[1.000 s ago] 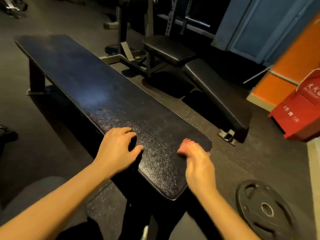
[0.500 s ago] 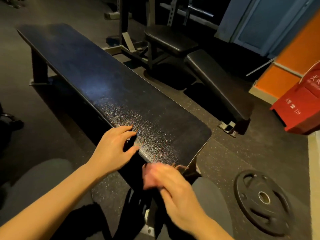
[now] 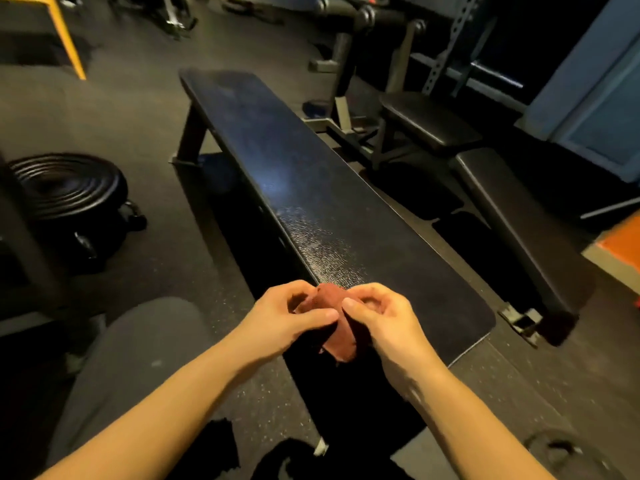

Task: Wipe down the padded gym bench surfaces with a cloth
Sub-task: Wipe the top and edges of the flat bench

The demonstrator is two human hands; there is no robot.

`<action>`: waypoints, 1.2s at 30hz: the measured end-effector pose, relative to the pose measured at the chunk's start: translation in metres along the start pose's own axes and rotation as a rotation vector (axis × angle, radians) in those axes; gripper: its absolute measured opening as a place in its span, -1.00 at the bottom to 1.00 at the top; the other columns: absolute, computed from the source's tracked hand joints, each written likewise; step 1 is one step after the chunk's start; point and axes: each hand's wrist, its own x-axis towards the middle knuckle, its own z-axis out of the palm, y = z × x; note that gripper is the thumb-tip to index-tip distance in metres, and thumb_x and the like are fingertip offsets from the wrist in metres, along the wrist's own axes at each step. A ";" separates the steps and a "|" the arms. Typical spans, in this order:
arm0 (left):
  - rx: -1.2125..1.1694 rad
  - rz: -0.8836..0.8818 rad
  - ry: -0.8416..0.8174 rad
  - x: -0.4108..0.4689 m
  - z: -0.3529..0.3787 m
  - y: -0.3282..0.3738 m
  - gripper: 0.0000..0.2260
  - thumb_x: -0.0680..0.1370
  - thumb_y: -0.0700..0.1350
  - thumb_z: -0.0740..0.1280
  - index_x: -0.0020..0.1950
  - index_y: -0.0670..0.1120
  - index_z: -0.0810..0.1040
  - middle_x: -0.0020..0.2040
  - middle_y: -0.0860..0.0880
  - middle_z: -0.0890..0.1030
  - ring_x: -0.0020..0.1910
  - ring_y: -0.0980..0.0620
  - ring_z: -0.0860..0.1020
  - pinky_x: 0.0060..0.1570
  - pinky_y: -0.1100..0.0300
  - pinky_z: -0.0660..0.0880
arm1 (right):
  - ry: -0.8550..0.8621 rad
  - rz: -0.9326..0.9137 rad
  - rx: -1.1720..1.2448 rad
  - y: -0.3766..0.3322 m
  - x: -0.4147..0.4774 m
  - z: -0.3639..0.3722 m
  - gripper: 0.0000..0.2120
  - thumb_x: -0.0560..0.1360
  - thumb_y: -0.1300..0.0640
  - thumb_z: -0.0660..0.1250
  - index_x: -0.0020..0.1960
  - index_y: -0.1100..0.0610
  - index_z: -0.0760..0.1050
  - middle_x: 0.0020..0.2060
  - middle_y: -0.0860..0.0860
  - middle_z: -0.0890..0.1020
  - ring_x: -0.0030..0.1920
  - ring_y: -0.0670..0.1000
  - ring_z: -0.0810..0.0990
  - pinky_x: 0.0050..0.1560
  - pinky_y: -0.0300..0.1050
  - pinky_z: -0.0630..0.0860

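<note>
A reddish-brown cloth (image 3: 334, 329) was held bunched between both hands just over the near end of the padded bench (image 3: 311, 188), its long axis hanging down towards the viewer. The grip of the left hand (image 3: 287, 317) was pinched on its left edge, and that of the right hand (image 3: 381, 317) curled round its right side. The bench's black, textured, glossy pad was seen running away up-left
</note>
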 end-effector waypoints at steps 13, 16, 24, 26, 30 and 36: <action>0.321 -0.326 0.171 0.002 0.019 -0.048 -0.73 0.58 -0.03 0.42 -0.02 -0.26 0.64 -0.24 -0.07 0.55 -0.31 0.04 0.47 -0.25 0.16 0.36 | 0.071 -0.404 -0.871 0.019 0.059 -0.028 -0.81 0.58 0.12 0.34 0.17 0.10 0.54 0.07 -0.03 0.60 0.08 0.01 0.57 0.08 -0.07 0.43; 0.137 -0.330 0.197 -0.004 0.066 -0.061 -0.83 0.62 -0.11 0.36 0.09 -0.20 0.62 -0.15 -0.03 0.62 -0.30 0.12 0.51 -0.31 0.30 0.39 | 0.022 -0.524 -1.028 0.052 0.051 -0.025 -0.74 0.61 0.11 0.31 0.29 0.11 0.53 0.22 -0.01 0.59 0.25 0.06 0.53 0.28 0.03 0.40; -0.187 -0.194 0.803 0.044 0.091 -0.065 -0.95 0.59 -0.17 0.38 0.01 -0.03 0.61 -0.03 0.07 0.66 -0.02 0.11 0.62 -0.16 0.39 0.41 | 0.106 -0.558 -0.856 0.071 0.056 -0.029 -0.68 0.62 0.05 0.23 0.29 0.10 0.60 0.26 -0.04 0.64 0.32 -0.02 0.53 0.37 -0.04 0.35; -0.197 -0.186 0.838 0.062 0.069 -0.061 -0.93 0.60 -0.21 0.36 0.01 -0.06 0.61 0.04 0.05 0.69 -0.05 0.05 0.65 -0.21 0.42 0.45 | 0.103 -0.557 -0.845 0.073 0.057 -0.029 -0.69 0.62 0.05 0.23 0.29 0.10 0.60 0.26 -0.04 0.63 0.33 -0.01 0.53 0.38 0.00 0.37; -0.198 -0.046 0.743 0.010 0.108 -0.064 -0.86 0.59 -0.24 0.35 0.00 -0.01 0.62 -0.03 0.09 0.72 -0.18 0.05 0.67 -0.17 0.08 0.61 | 0.104 -0.555 -0.840 0.073 0.058 -0.029 -0.72 0.63 0.06 0.27 0.29 0.10 0.59 0.27 -0.03 0.62 0.34 -0.01 0.52 0.40 -0.02 0.34; -0.097 -0.048 0.760 0.016 0.103 -0.059 -0.80 0.54 -0.27 0.38 0.00 0.01 0.71 -0.15 0.15 0.71 -0.12 0.33 0.61 -0.08 0.48 0.44 | 0.110 -0.548 -0.910 0.072 0.055 -0.025 -0.67 0.61 0.01 0.23 0.27 0.12 0.60 0.29 -0.01 0.61 0.33 0.03 0.52 0.39 0.01 0.35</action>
